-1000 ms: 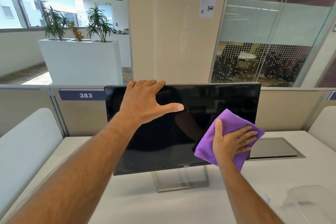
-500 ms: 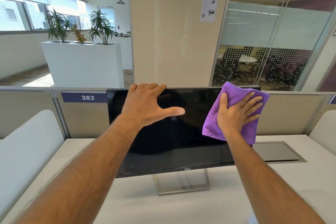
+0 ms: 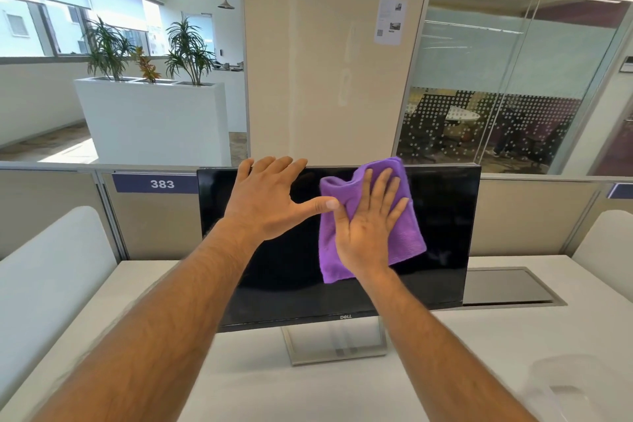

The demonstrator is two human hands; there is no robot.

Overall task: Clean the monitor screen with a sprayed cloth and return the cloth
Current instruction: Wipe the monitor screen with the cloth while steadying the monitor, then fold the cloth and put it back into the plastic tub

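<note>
A black monitor point(image 3: 442, 233) on a silver stand stands on the white desk point(image 3: 479, 353), its screen dark. My left hand point(image 3: 267, 202) grips the monitor's top edge left of centre, fingers over the rim and thumb stretched across the screen. My right hand point(image 3: 366, 226) lies flat with fingers spread on a purple cloth point(image 3: 404, 240), pressing it against the upper middle of the screen. The cloth's top reaches the monitor's upper edge. My left thumb tip touches the cloth's left side.
A grey cable hatch point(image 3: 507, 286) is set in the desk right of the monitor. A blurred clear object point(image 3: 565, 390) sits at the near right. Beige partition panels point(image 3: 161, 216) with a "383" label run behind, and white padded dividers point(image 3: 51, 267) flank the desk.
My right hand has carried the cloth up from the screen's lower right to the upper right corner, then left to the upper middle. My left hand has stayed on the top edge.
</note>
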